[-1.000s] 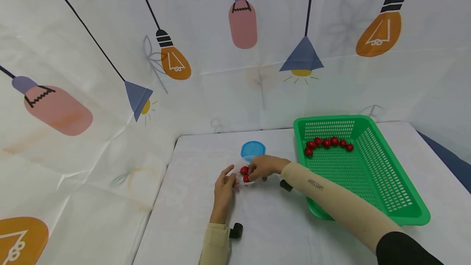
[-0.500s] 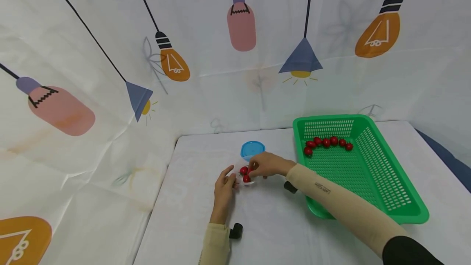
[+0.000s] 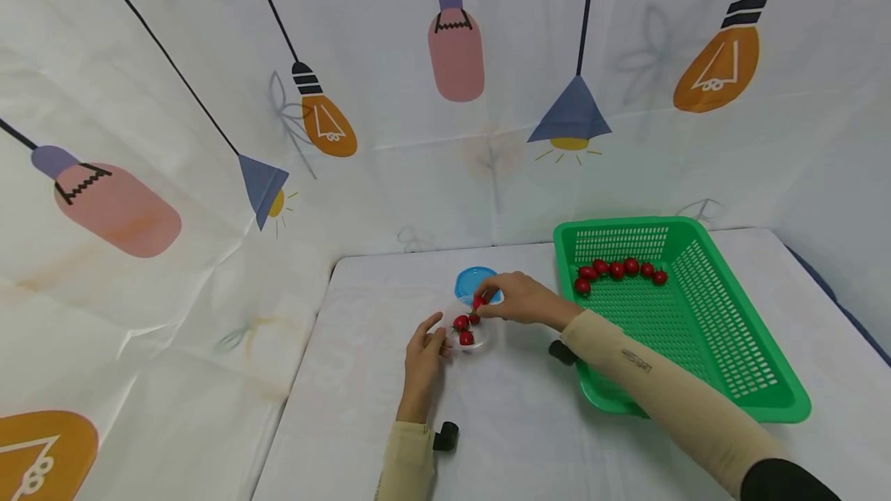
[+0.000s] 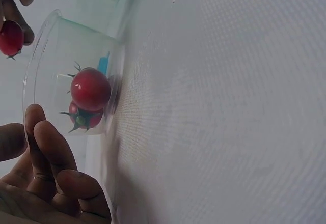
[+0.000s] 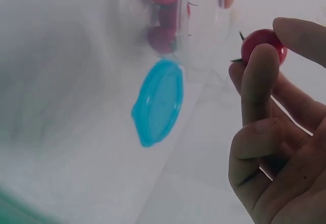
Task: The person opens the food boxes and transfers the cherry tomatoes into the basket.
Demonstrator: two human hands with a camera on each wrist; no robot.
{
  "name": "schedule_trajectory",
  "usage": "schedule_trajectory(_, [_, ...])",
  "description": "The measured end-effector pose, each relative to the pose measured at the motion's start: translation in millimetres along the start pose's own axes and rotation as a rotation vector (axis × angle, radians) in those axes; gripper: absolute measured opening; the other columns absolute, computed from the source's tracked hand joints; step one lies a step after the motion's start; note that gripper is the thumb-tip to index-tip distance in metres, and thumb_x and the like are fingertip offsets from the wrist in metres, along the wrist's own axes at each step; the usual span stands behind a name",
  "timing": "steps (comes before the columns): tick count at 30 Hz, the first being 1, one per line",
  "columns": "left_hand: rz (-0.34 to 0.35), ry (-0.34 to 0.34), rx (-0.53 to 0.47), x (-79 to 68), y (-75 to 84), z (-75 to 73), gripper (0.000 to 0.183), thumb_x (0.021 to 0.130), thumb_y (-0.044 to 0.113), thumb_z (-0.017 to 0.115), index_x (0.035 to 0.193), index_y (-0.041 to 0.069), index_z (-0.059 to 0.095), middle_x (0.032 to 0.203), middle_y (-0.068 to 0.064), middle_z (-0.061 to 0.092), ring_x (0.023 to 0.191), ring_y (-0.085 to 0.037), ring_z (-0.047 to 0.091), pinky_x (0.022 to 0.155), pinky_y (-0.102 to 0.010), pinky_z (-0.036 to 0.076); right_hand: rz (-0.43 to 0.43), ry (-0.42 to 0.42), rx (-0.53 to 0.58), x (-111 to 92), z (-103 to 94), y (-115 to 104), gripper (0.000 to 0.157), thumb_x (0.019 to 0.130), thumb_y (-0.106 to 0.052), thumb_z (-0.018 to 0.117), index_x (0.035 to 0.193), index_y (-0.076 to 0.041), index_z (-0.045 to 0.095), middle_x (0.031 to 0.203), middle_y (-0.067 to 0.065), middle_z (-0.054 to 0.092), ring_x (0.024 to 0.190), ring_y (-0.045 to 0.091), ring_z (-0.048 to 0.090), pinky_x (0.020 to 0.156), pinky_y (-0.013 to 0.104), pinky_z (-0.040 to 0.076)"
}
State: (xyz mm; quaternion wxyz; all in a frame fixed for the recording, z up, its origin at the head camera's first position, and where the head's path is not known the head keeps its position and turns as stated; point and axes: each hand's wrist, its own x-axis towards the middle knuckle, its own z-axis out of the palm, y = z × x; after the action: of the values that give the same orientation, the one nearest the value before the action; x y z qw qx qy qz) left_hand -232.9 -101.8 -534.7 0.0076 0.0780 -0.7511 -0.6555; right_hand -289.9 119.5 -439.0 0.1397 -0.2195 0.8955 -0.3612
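Note:
In the head view my right hand [image 3: 518,298] pinches a cherry tomato [image 5: 262,46] between thumb and fingertips, above the far side of a clear plastic tub [image 4: 66,46]. Inside the tub lie cherry tomatoes [image 4: 90,89], three of them showing in the head view. At the tub's near left side, my left hand [image 3: 421,366] touches its wall with fingers only slightly bent; the thumb stays apart, near the rim. Just behind the tub a blue lid [image 5: 162,102] lies flat on the table, partly covered by my right hand in the head view.
To the right stands a green mesh basket [image 3: 738,315], with a row of several cherry tomatoes [image 3: 617,270] along its far left side. My right forearm crosses in front of the basket's near left corner. A white printed sheet [image 3: 418,199] hangs behind the white-covered table [image 3: 376,377].
My right hand has risen from the tub and moved away toward the lid, with a tomato now visible in its fingertips. A tomato formerly behind the hand shows in the tub. The left hand stays put.

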Motion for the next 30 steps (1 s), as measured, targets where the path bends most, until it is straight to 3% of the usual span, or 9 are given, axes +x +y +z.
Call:
schedule_trajectory(6, [-0.022, -0.025, 0.004, -11.5, 21.8, -1.5, 0.039, 0.106, 0.013, 0.052, 0.143, 0.001, 0.053, 0.097, -0.032, 0.065, 0.090, -0.045, 0.061, 0.083, -0.046, 0.053, -0.066, 0.074, -0.032, -11.9, -10.2, -3.8, 0.034, 0.091, -0.032, 0.076, 0.119, -0.014, 0.070, 0.106, -0.002, 0.071, 0.098, 0.019, 0.064, 0.078, 0.036, 0.055])
schedule_trajectory(11, [-0.002, -0.029, -0.010, -21.9, 35.3, -3.9, 0.038, 0.105, 0.011, 0.054, 0.141, -0.001, 0.055, 0.096, -0.032, 0.065, 0.089, -0.045, 0.062, 0.083, -0.045, 0.054, -0.083, 0.129, -0.055, -18.9, -15.6, -2.1, 0.034, 0.092, -0.031, 0.076, 0.121, -0.017, 0.069, 0.109, -0.003, 0.071, 0.091, 0.015, 0.063, 0.078, 0.033, 0.055])
schedule_trajectory(15, [0.007, -0.006, -0.029, -14.5, 18.3, -2.2, 0.037, 0.105, 0.014, 0.055, 0.140, 0.002, 0.057, 0.090, -0.025, 0.067, 0.081, -0.034, 0.063, 0.079, -0.039, 0.054, -0.112, 0.176, -0.063, -22.2, -19.9, 0.0, 0.033, 0.092, -0.031, 0.077, 0.121, -0.017, 0.068, 0.108, -0.004, 0.071, 0.081, 0.012, 0.062, 0.071, 0.031, 0.053])
schedule_trajectory(20, [0.022, -0.005, -0.033, -5.4, 1.2, -1.0, 0.038, 0.105, 0.015, 0.054, 0.141, 0.002, 0.056, 0.089, -0.022, 0.066, 0.080, -0.030, 0.062, 0.078, -0.036, 0.054, -0.109, 0.212, -0.047, -27.7, -28.5, -0.6, 0.034, 0.092, -0.033, 0.077, 0.122, -0.019, 0.068, 0.108, -0.004, 0.071, 0.072, 0.013, 0.061, 0.066, 0.032, 0.053])
schedule_trajectory(22, [0.018, -0.006, -0.031, -4.9, 1.1, -0.9, 0.038, 0.105, 0.014, 0.054, 0.141, 0.001, 0.056, 0.089, -0.023, 0.065, 0.081, -0.030, 0.063, 0.078, -0.036, 0.055, -0.094, 0.222, -0.040, -30.6, -32.1, -0.2, 0.036, 0.092, -0.035, 0.076, 0.122, -0.019, 0.068, 0.110, -0.003, 0.070, 0.072, 0.014, 0.061, 0.065, 0.032, 0.053])
schedule_trajectory(26, [0.032, 0.011, -0.034, -1.3, -7.7, 0.3, 0.038, 0.105, 0.017, 0.055, 0.140, 0.004, 0.058, 0.084, -0.011, 0.065, 0.075, -0.018, 0.061, 0.073, -0.028, 0.053, -0.077, 0.257, -0.030, -36.6, -38.6, 1.5, 0.037, 0.091, -0.035, 0.077, 0.123, -0.019, 0.069, 0.112, 0.000, 0.070, 0.075, 0.016, 0.060, 0.064, 0.033, 0.053])
schedule_trajectory(30, [0.027, 0.016, -0.032, -0.8, -8.0, 0.4, 0.035, 0.105, 0.018, 0.056, 0.138, 0.008, 0.060, 0.084, -0.011, 0.065, 0.075, -0.018, 0.060, 0.073, -0.027, 0.053, -0.075, 0.305, -0.047, -40.4, -43.1, 5.0, 0.035, 0.090, -0.030, 0.079, 0.122, -0.017, 0.070, 0.113, 0.001, 0.071, 0.071, 0.016, 0.059, 0.060, 0.034, 0.051])
